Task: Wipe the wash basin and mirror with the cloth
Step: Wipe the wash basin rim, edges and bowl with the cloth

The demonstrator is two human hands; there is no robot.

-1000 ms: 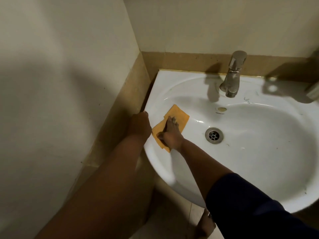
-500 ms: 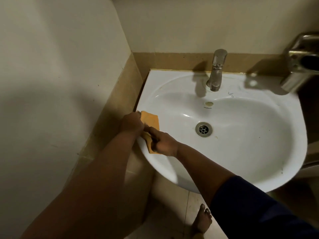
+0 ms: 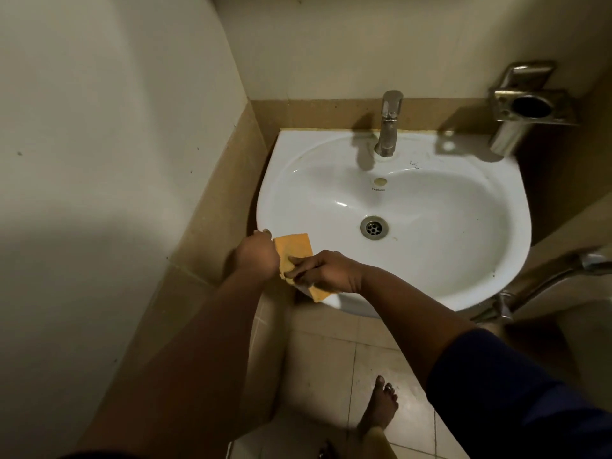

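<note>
Your right hand (image 3: 326,271) lies on the orange cloth (image 3: 294,248) at the front-left rim of the white wash basin (image 3: 447,226). The fingers are pressed together and curled onto the fabric, pinching it against the rim. The cloth is folded over the rim: one part lies inside the bowl, and a lower corner hangs outside the front edge, below your hand.

Your left hand (image 3: 256,256) is closed into a fist against the cloth's left edge, on the basin's left rim beside the tan wall tiles (image 3: 212,207). Whether it grips the cloth cannot be determined.

The drain (image 3: 373,227) sits in the bowl, to the right of the cloth and apart from it. The tap (image 3: 389,122) stands upright at the back rim. A metal holder (image 3: 530,107) is mounted on the wall at the right. One bare foot (image 3: 379,407) rests on the tiled floor (image 3: 318,359) below the basin.
</note>
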